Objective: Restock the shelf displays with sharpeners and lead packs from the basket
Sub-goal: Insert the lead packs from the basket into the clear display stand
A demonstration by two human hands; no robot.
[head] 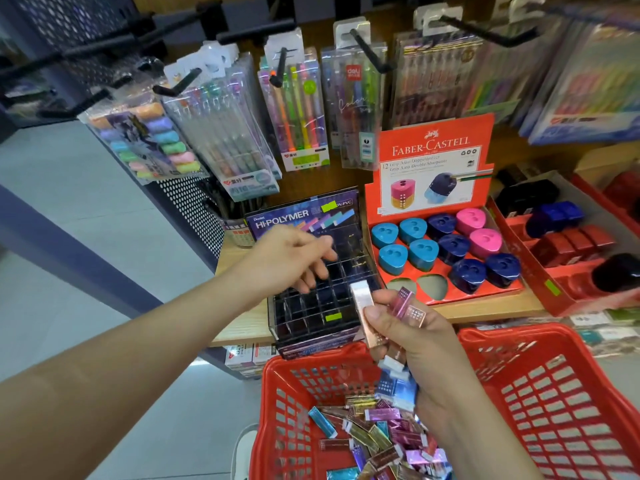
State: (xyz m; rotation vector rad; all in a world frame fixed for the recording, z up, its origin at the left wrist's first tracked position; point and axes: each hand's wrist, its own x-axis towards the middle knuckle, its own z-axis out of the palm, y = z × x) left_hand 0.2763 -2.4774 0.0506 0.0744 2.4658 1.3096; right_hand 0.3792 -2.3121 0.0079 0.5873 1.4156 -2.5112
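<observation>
The right hand grips a fan of lead packs, slim glossy rectangular cases with a metallic sheen. A rose-gold one stands upright under the thumb, a pink one is printed with a dot grid, and blue ones jut out below the palm (how many in all is hard to count). The left hand hangs with its fingers loosely bent, holding nothing, over the Hi-Polymer display case. This is a dark clear-plastic box split into small square cells, and its contents are too dim to make out. Below, the red plastic lattice basket holds a heap of loose packs; its right side is cut off by the frame. On the wooden shelf, the red cardboard Faber-Castell box carries rounded-triangle sharpeners in turquoise, navy and pink.
</observation>
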